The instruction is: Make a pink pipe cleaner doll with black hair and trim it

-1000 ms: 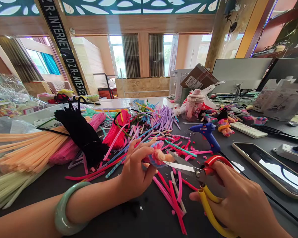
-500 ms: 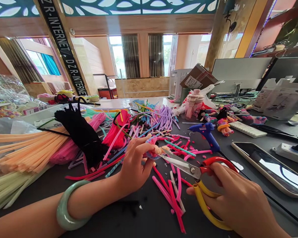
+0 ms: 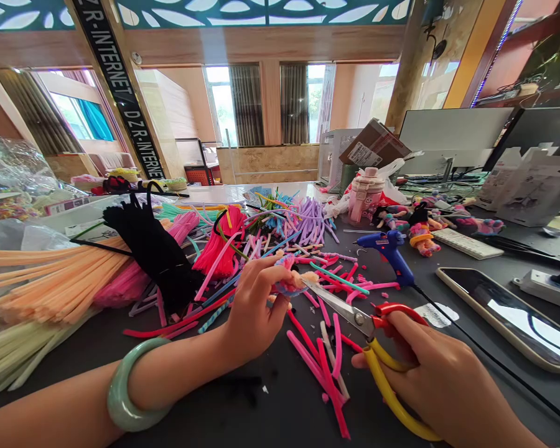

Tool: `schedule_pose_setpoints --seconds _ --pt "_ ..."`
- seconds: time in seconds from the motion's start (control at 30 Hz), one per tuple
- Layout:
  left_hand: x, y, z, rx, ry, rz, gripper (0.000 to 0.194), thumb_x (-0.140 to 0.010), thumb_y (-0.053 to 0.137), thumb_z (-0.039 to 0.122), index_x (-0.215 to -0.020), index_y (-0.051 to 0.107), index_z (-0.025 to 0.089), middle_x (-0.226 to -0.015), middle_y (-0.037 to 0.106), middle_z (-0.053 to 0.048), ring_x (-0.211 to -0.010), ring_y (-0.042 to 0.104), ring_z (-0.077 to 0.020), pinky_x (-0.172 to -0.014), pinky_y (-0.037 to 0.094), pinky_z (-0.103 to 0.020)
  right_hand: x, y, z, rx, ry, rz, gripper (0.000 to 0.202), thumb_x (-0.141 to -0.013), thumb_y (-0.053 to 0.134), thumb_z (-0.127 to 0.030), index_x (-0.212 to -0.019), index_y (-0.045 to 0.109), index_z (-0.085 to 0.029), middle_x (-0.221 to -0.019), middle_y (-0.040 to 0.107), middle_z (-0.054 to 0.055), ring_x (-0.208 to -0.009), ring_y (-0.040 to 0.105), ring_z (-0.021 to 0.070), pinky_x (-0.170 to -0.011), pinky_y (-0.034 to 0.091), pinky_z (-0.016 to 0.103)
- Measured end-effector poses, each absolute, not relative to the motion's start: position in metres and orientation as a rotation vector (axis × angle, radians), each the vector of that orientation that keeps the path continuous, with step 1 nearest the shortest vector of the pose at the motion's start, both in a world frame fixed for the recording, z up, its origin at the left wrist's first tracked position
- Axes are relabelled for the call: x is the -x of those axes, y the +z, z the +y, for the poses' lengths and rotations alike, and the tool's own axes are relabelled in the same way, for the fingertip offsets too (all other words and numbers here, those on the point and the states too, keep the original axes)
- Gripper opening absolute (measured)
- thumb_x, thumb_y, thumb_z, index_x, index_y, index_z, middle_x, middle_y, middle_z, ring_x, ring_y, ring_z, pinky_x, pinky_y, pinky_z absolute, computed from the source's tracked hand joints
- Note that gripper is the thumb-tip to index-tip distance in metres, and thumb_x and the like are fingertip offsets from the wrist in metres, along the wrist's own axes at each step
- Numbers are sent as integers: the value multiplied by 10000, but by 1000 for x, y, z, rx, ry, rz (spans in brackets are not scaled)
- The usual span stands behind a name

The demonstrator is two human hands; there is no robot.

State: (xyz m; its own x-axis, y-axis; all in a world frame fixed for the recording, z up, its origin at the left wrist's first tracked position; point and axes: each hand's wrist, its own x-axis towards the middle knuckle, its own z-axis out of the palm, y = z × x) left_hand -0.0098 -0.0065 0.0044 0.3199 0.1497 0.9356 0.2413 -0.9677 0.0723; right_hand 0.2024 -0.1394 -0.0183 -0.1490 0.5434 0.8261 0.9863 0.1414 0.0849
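Observation:
Between the fingertips of my left hand [image 3: 256,305] is a small fuzzy pipe-cleaner figure [image 3: 287,277] in pink, blue and peach, partly hidden by the fingers. My right hand [image 3: 441,367] grips a pair of scissors [image 3: 364,320] with one red and one yellow handle. The blade tips touch or nearly touch the peach part of the figure, and the blades look almost closed. Loose pink and red pipe cleaners [image 3: 329,373] lie on the dark table [image 3: 191,398] below the scissors.
Bundles of peach [image 3: 65,280], black [image 3: 154,255] and purple pipe cleaners [image 3: 310,221] fill the left and middle. A blue glue gun [image 3: 389,252], its cord, a phone [image 3: 508,317] and a pink bottle [image 3: 364,194] stand to the right. Finished-looking dolls [image 3: 424,233] lie behind.
The scissor blades have come closer together at the peach part, and the handles have drawn nearer to each other. My left hand stays almost in place with the figure.

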Motion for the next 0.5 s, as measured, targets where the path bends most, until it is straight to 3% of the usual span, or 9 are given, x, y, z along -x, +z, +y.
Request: schedule_pose_setpoints --seconds 0.17,0.37,0.5 --pt "10 4 -6 2502 -1733 -362 357 -820 538 -22 -1058 519 244 -863 711 -26 -1001 683 -232 -868 573 -391 -203 -20 -139 1482 -870 -1800 251 -934 454 -453 -781 445 -254 -531 592 -56 -372 478 100 -404 377 231" --pt "12 1 -5 2505 -1711 -445 317 -834 556 2 -1039 550 244 -968 717 -64 -1054 684 -250 -822 586 -376 -200 -12 -139 1485 -869 -1755 296 -952 424 -466 -735 401 -266 -435 472 -86 -307 421 95 -351 335 224" --pt "11 0 -6 2497 -1737 -464 302 -829 581 4 -1006 593 248 -951 712 -52 -1046 692 -235 -826 584 -346 -200 -11 -141 1545 -843 -1765 298 -911 466 -531 -795 460 -257 -459 530 -65 -329 492 130 -360 359 248"
